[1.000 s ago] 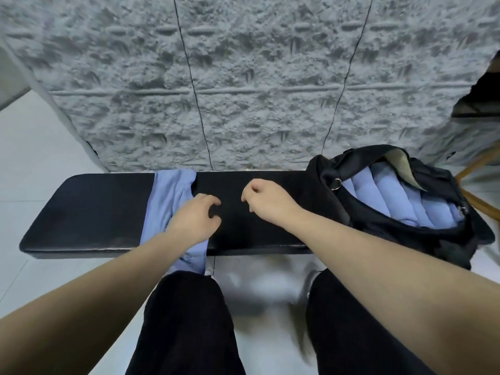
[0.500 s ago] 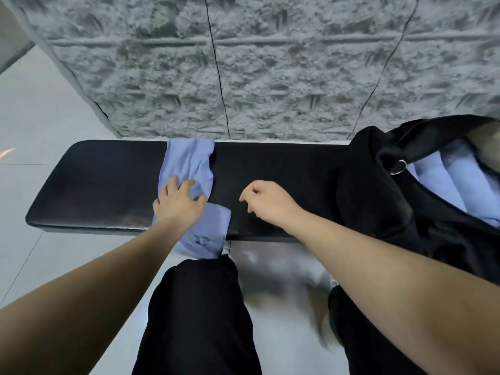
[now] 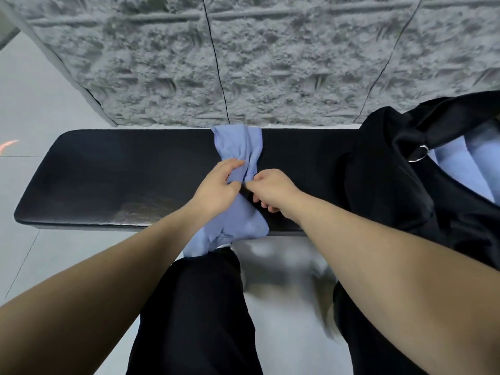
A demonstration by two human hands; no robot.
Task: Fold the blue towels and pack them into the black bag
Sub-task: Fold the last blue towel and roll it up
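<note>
A blue towel (image 3: 238, 147) lies bunched across the black bench (image 3: 121, 180), from the bench's far edge to past its near edge, where its end hangs over my knee. My left hand (image 3: 216, 189) lies on the towel's middle with thumb and fingers closed on a fold. My right hand (image 3: 270, 190) pinches the towel's right edge just beside it. The black bag (image 3: 392, 185) stands open at the bench's right end, with folded blue towels (image 3: 457, 163) inside it.
A grey textured wall (image 3: 270, 63) runs right behind the bench. Pale floor tiles (image 3: 32, 109) spread to the left and below. My legs in black trousers (image 3: 194, 315) are under the bench's near edge.
My right hand has moved left from the bare bench and taken hold of the towel's edge. My left hand has closed on the towel. The view has shifted left, so the bag sits further right.
</note>
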